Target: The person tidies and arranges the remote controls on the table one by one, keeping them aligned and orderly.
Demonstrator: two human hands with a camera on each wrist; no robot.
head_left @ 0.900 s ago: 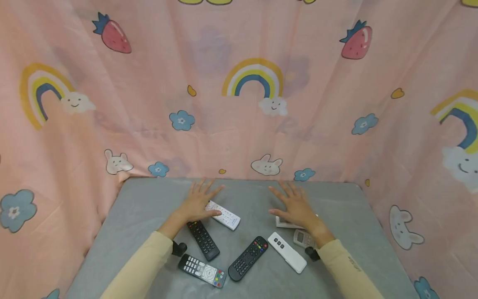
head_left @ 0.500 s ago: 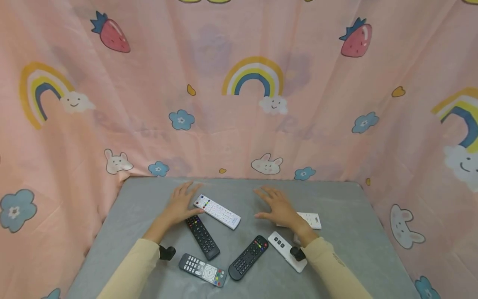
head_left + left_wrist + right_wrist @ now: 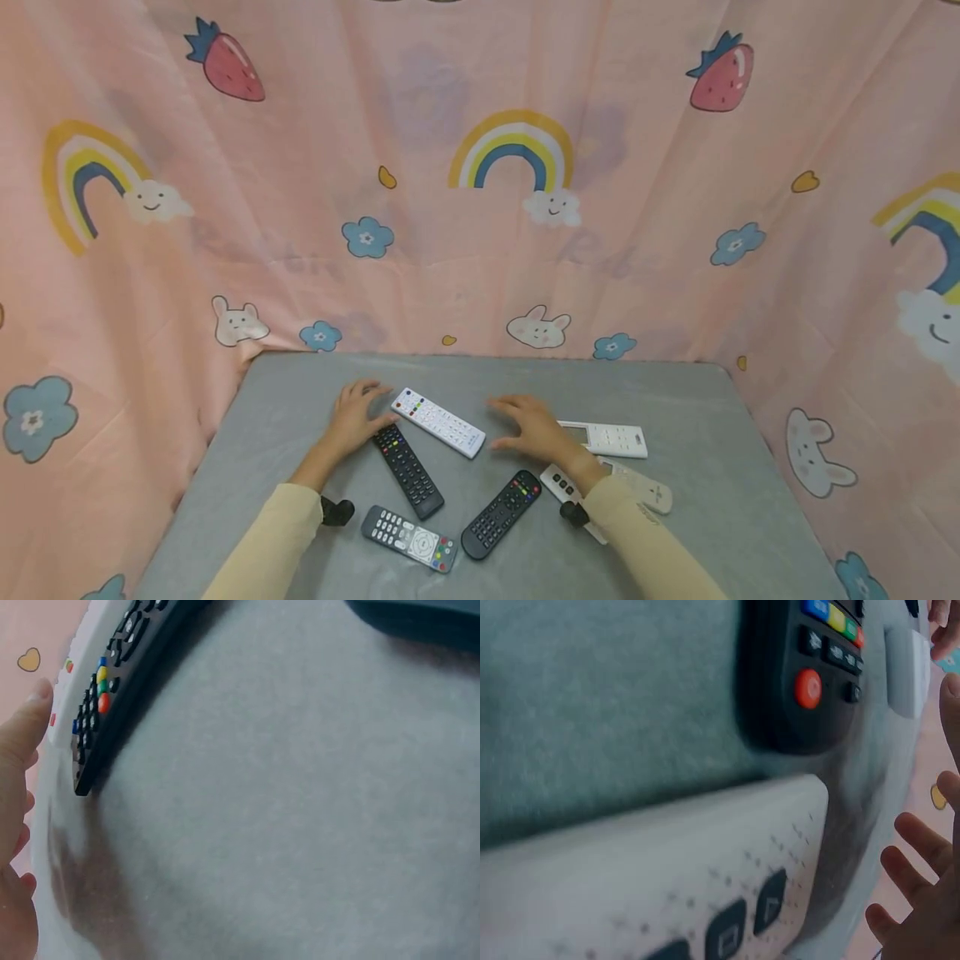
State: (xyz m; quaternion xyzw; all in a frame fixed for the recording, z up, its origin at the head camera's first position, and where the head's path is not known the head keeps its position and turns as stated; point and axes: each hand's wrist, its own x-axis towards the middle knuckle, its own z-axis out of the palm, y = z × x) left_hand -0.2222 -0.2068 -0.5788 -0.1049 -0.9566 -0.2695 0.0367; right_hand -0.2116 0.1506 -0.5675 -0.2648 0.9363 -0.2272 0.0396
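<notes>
White remote (image 3: pixel 439 422) lies slanted on the grey worktop (image 3: pixel 300 400), between both hands. The left hand (image 3: pixel 352 419) is nearer, just beside it, fingers loose. The right hand (image 3: pixel 534 428) hovers spread, holding nothing.

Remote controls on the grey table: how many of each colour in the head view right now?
White remotes: 4, namely the long white remote, the white remote with a screen, the white three-button remote and the rounded white remote.
Black remotes: 2, namely the left black remote and the right black remote.
Grey remotes: 1, the grey remote.
Total: 7.
</notes>
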